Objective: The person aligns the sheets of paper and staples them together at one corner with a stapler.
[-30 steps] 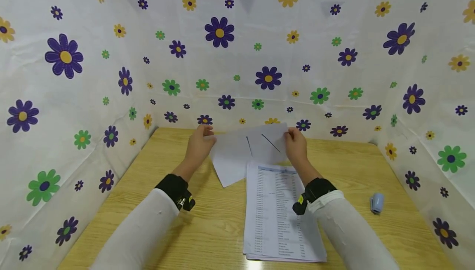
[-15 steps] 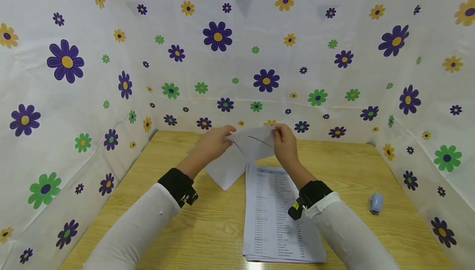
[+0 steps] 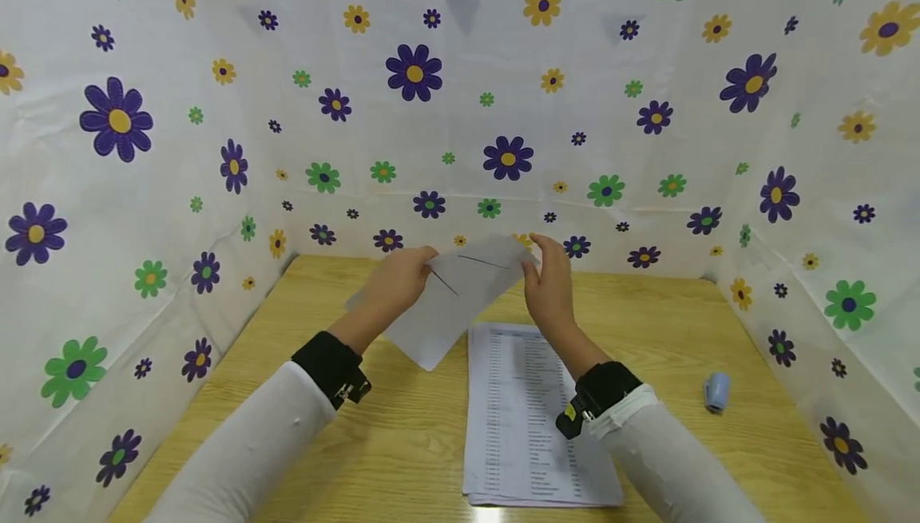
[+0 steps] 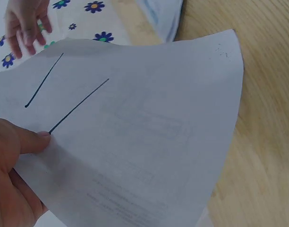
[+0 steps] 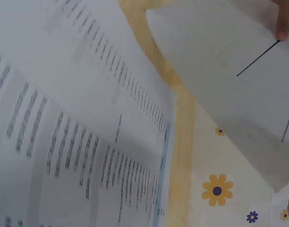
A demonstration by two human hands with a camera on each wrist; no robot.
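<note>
Left hand point(image 3: 394, 279) fingers pinch the sheet point(image 3: 447, 311), right hand point(image 3: 552, 279) fingers hang apart near its corner; stack point(image 3: 528, 419) sits nearer, clip point(image 3: 716, 392) off right.

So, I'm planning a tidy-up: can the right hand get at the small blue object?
Probably yes: the right hand looks empty, and nothing visible stands between it and the small blue object.

A white sheet point(image 3: 453, 315) marked with two thin dark strokes is pinched by the left hand point(image 3: 398, 283), kinda bowed and tilted, held up around the far-left corner of the printed stack point(image 3: 539, 419). Faint print can be made out on it, and its right end is seen right by the right hand point(image 3: 552, 287).
</note>
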